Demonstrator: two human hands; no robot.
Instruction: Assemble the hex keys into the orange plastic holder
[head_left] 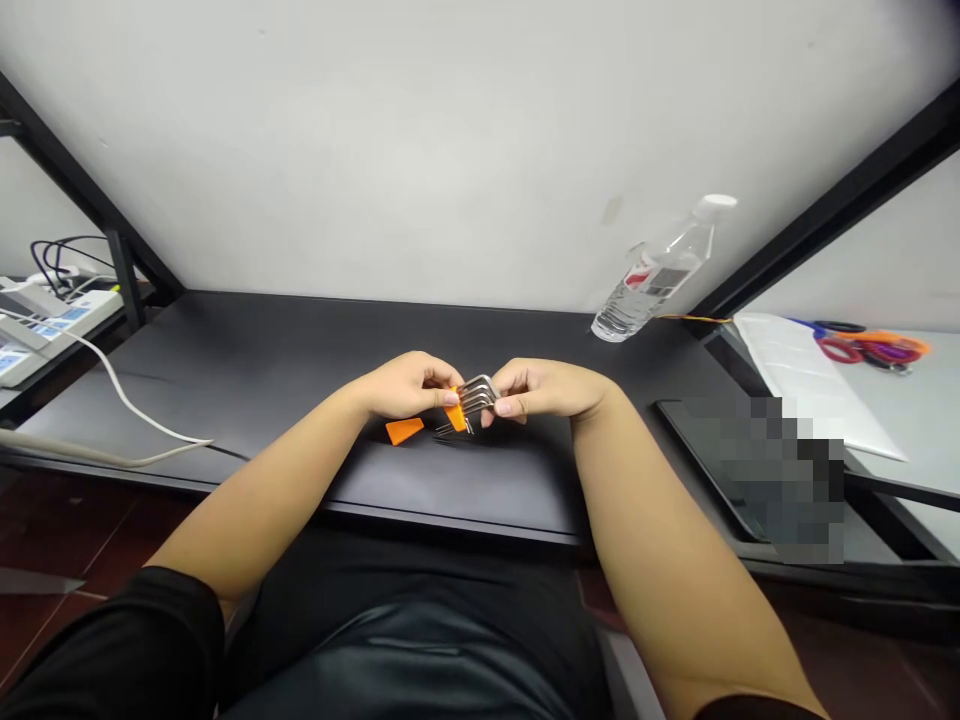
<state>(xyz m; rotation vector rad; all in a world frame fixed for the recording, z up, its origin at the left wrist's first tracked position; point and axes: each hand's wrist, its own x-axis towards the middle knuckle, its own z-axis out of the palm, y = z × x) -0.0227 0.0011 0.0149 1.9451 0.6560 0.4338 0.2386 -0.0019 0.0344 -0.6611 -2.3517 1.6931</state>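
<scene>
Over the middle of the black table, my left hand (409, 385) is closed on an orange holder (455, 410). Several L-shaped metal hex keys (478, 395) sit side by side in it, their bent ends toward the right. My right hand (536, 388) pinches the hex keys at those bent ends. Below my left hand, a separate orange piece (405, 431) lies on the tabletop. Beside it, under the holder, are a few thin dark keys (446, 435), partly hidden.
A clear water bottle (656, 280) stands at the back right of the table (300, 330). A dark flat tablet-like device (709, 465), partly pixelated, lies at the right. White cables (127, 395) and a power strip (67, 325) are on the left; scissors (870, 348) lie far right.
</scene>
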